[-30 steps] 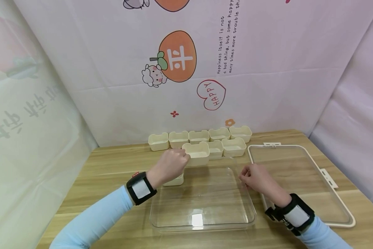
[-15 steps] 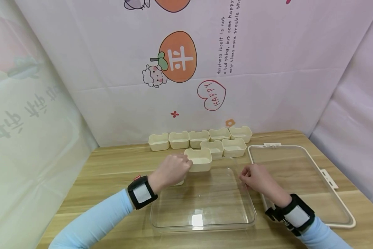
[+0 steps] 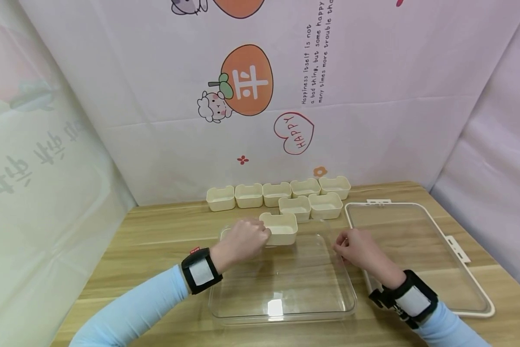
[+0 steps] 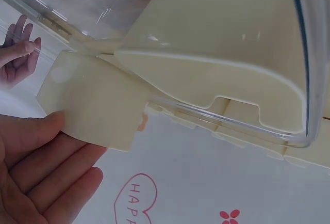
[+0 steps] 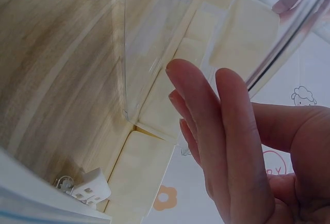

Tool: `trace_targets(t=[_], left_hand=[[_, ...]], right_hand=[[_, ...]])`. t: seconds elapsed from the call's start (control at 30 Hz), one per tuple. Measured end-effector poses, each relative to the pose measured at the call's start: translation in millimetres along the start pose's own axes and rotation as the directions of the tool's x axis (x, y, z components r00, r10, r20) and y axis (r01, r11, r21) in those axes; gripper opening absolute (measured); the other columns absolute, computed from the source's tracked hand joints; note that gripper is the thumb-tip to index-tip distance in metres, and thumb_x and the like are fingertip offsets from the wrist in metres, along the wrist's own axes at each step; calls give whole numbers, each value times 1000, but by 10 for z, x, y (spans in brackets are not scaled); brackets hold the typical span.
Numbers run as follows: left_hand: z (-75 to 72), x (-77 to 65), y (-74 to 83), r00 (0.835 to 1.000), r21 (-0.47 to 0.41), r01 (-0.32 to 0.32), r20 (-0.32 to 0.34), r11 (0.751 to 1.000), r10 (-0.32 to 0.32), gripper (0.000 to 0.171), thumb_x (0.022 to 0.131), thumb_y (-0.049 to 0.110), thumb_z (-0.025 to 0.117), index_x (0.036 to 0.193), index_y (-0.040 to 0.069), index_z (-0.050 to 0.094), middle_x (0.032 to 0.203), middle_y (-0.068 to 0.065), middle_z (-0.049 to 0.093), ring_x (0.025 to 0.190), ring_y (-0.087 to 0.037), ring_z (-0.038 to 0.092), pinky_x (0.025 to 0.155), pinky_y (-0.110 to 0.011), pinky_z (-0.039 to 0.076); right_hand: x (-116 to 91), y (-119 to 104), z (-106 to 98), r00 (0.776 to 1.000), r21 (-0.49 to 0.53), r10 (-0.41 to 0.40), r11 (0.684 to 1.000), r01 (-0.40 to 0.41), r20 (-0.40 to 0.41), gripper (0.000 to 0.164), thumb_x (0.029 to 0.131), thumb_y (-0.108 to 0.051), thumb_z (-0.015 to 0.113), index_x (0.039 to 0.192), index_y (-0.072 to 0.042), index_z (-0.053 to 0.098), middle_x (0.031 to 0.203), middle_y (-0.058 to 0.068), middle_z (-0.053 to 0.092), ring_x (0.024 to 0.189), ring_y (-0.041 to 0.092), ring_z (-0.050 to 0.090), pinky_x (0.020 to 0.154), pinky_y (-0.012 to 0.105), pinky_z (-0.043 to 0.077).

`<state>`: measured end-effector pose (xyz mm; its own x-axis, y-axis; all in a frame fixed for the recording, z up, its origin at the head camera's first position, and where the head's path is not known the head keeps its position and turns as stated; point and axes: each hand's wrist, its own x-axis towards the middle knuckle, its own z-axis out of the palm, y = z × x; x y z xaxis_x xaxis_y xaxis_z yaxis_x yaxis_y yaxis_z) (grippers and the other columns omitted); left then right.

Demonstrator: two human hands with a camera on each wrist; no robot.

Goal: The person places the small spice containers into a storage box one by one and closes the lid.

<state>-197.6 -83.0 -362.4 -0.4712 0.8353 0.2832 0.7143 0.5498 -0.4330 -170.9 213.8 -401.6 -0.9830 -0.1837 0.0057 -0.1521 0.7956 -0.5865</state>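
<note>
In the head view my left hand [image 3: 245,239] pinches the side wall of a small cream bin [image 3: 282,231], held above the far part of a clear plastic box [image 3: 281,315]. The left wrist view shows thumb and fingers on that bin [image 4: 95,100]. Beside it, a larger-looking cream bin [image 4: 216,33] sits within the clear box; in the head view my left hand mostly hides it. My right hand [image 3: 360,248] holds the box's right rim. In the right wrist view the rim [image 5: 291,38] runs behind the index finger, and the thumb tip is hidden.
Several cream bins [image 3: 249,196] line the back of the wooden table [image 3: 156,236], with two more [image 3: 326,206] in front of them. A clear lid [image 3: 416,255] with a white rim and latches lies to the right. Printed cloth [image 3: 164,159] hangs behind.
My left hand has brought the cream bin slightly nearer and to the right, lowering it over the clear box. The other bin in the box is now more covered. My right hand stays put.
</note>
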Motion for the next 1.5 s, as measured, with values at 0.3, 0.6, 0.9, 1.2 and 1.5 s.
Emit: trace_targets(t=[0.3,0.6,0.9,1.2,1.5], left_hand=[[66,16,32,1000,16,-19,-11,1000,19,16,67,4,61,60,18,59,56,8,54,52,-5,46,41,-16,32],[90,35,62,998,-9,-26,59,1000,26,19,68,0,58,61,18,60,57,8,58,51,-6,47,39,-18,31],[91,65,115,993,-26,-15,120,1000,18,18,73,4,62,62,18,62,58,7,60,49,-9,50,39,-24,36],[65,85,172,982,-2,-23,187,1000,23,16,76,10,66,63,19,62,57,7,58,49,-10,48,42,-26,38],[80,106,197,980,27,-19,199,999,13,18,76,9,66,62,19,60,55,8,54,47,-8,45,39,-25,37]], right_hand=[[10,13,6,1000,10,2,1000,-2,1,10,86,-11,63,79,-4,65,61,1,63,51,13,59,45,26,44],[4,1,0,1000,8,4,1000,-4,5,10,86,-11,63,79,-3,65,61,1,63,50,14,60,45,26,44],[10,-11,-9,1000,4,16,1000,-16,7,10,86,-11,63,79,-3,65,62,2,63,52,16,61,46,26,44],[-2,-8,6,1000,10,17,1000,-17,15,10,86,-11,63,81,-4,66,62,1,64,51,15,61,47,26,44],[-9,-18,-4,1000,4,12,1000,-12,10,10,86,-11,63,80,-4,66,62,1,64,51,16,61,47,27,43]])
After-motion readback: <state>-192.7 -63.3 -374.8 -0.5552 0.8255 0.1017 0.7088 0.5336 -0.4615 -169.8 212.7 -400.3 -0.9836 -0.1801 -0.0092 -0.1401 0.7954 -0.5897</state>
